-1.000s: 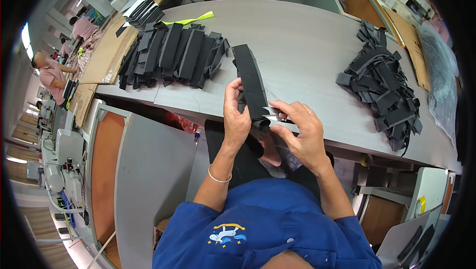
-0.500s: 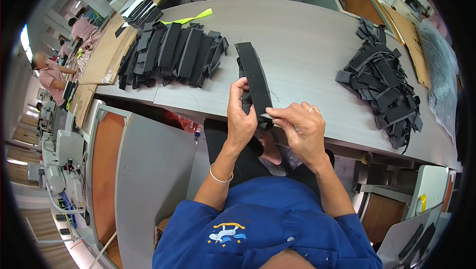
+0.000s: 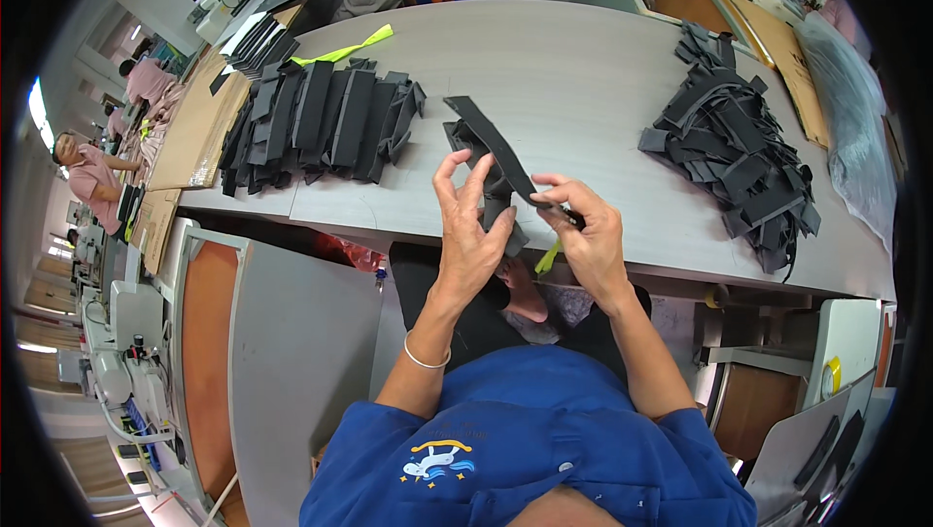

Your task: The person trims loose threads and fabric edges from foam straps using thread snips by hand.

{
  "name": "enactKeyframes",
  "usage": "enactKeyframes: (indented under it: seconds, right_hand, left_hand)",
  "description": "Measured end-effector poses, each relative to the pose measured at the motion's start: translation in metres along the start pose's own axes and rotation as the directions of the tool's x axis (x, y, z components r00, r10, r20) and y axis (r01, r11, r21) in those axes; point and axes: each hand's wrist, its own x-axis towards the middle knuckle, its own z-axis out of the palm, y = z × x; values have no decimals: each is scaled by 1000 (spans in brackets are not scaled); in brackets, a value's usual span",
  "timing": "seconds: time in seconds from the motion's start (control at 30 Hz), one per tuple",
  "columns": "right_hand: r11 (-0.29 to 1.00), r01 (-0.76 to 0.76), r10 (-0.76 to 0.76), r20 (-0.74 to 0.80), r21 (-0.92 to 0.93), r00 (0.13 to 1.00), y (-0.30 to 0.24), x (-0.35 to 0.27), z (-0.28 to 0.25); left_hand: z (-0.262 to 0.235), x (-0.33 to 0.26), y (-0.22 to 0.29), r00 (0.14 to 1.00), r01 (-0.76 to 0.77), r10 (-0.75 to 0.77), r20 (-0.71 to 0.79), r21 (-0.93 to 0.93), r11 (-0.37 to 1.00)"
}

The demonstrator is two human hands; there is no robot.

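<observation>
My left hand (image 3: pixel 466 231) is closed around the lower part of a small stack of dark fabric strips (image 3: pixel 498 197), its thumb and fingers on either side. One dark strip (image 3: pixel 491 143) is bent away from the stack and tilts up toward the table's far side. The near end of that strip is between the thumb and fingers of my right hand (image 3: pixel 590 240). From below my right fingers hangs a short neon-yellow strip (image 3: pixel 548 257). A small dark piece under the right fingers is partly hidden; I cannot tell what it is.
Bundled dark strips (image 3: pixel 326 124) lie in a row at left on the grey table (image 3: pixel 544 61), with a neon-yellow strip (image 3: pixel 355 44) behind them. A loose heap of dark strips (image 3: pixel 739 138) sits at right. Cardboard (image 3: pixel 199 143) and clear plastic (image 3: pixel 850 129) flank the table.
The upper strip has bent away from the stack, and my right hand has shifted up to its near end. A neon-yellow strip now shows below my right hand. The view has shifted slightly.
</observation>
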Motion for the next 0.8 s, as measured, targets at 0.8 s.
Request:
enactKeyframes:
  seconds: [0.8]
  right_hand:
    - [968, -16, 9, -28, -250, 1000, -8, 29, -38]
  left_hand:
    - [-20, 1, 3, 908, 380, -171, 382, -581, 719]
